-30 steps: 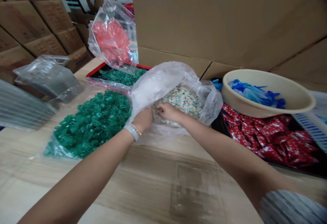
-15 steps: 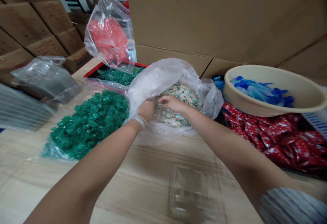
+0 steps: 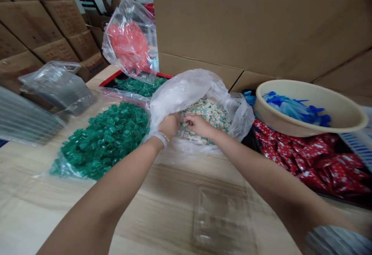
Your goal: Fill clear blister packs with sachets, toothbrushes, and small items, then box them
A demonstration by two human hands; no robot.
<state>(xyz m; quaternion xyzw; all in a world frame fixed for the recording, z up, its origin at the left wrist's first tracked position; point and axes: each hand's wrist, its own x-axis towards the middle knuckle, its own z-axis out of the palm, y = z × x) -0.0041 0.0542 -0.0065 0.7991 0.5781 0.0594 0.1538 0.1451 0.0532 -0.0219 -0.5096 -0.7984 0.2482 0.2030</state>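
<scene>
A translucent plastic bag (image 3: 186, 86) lies open on the table, full of small flat striped pieces (image 3: 213, 115) in white, green and orange. My left hand (image 3: 170, 126) is closed at the bag's left side, by the edge of the pieces; what its fingers hold is hidden. Close beside it, my right hand (image 3: 199, 126) hovers over or touches the pieces, with thumb and fingers pinched together. Anything in that pinch is too small to make out. A heap of green translucent square pieces (image 3: 110, 138) on plastic lies left of my left forearm.
A clear plastic tray (image 3: 222, 218) lies in front on the table (image 3: 162, 204). At right, a cream basin (image 3: 308, 131) with blue items stands over red packets (image 3: 314, 154). Behind are a red-rimmed tray (image 3: 109, 78), a bag of red plastic (image 3: 129, 43) and cardboard boxes (image 3: 29, 24). Clear containers (image 3: 61, 88) stand left.
The view has shifted slightly, so most things sit a little further right or lower. Both hands stay at the bag, the right fingers now drawn in more closely.
</scene>
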